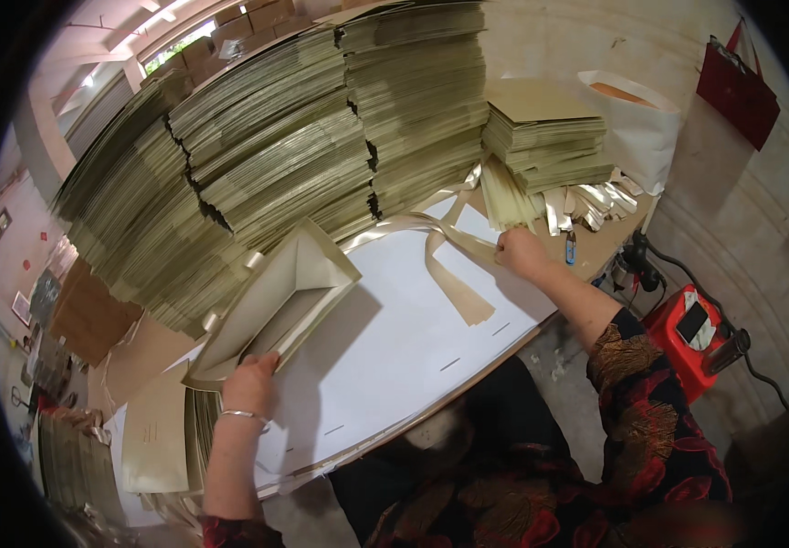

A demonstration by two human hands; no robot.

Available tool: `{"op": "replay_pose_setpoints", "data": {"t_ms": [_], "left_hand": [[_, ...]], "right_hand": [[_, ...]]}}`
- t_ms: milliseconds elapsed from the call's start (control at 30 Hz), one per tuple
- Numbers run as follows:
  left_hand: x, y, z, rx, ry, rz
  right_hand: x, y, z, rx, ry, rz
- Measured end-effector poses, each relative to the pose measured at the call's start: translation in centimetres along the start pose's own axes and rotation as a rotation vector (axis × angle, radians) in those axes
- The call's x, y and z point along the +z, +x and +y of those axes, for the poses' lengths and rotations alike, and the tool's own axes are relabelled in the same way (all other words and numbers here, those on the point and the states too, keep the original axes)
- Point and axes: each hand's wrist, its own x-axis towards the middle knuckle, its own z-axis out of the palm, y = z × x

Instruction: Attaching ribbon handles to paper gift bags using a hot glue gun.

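Observation:
My left hand (248, 387), a bracelet at its wrist, grips the near edge of an opened gold-beige paper bag (305, 248). The bag lies tilted on its side, with its pale inside showing. My right hand (523, 254) is closed on a shiny cream ribbon (393, 225). That ribbon stretches leftward over the table toward the bag's far corner. Just left of my right hand, a bundle of flat beige strips (457, 290) rests on the white work surface (358, 361). How my right fingertips meet the ribbon is partly hidden.
Tall stacks of flat gold-beige bags (267, 137) wall off the far side. A shorter stack (545, 137), loose ribbon pieces (595, 203) and a blue cutter (571, 248) are at the right. More folded bags (159, 438) lie left. A red stool (685, 342) holds a phone (692, 321).

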Motion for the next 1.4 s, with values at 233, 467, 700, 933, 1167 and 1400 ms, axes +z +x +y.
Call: {"op": "replay_pose_setpoints", "data": {"t_ms": [233, 467, 700, 933, 1167, 1400], "left_hand": [[2.7, 1.9, 2.6, -0.132, -0.171, -0.213], [6.8, 2.0, 2.2, -0.215, -0.112, -0.150], [6.4, 1.4, 1.6, -0.095, -0.439, -0.230], [7.1, 2.9, 1.7, -0.247, -0.462, -0.422], [7.9, 3.2, 0.5, -0.209, -0.582, -0.342], [7.3, 2.4, 1.2, -0.279, -0.767, -0.311]], "right_hand": [[-1.4, -2.0, -3.6, 0.351, 0.969, -0.331], [-0.5, -4.7, -8.1, 0.431, 1.201, -0.508], [0.4, -10.2, -16.9, -0.744, 0.640, -0.264], [1.6, -13.5, -24.0, -1.090, 0.503, -0.284], [4.1, -15.7, -26.9, -0.903, 0.714, -0.073], [10.0, -12.8, -26.3, -0.027, 1.040, -0.382]]}}
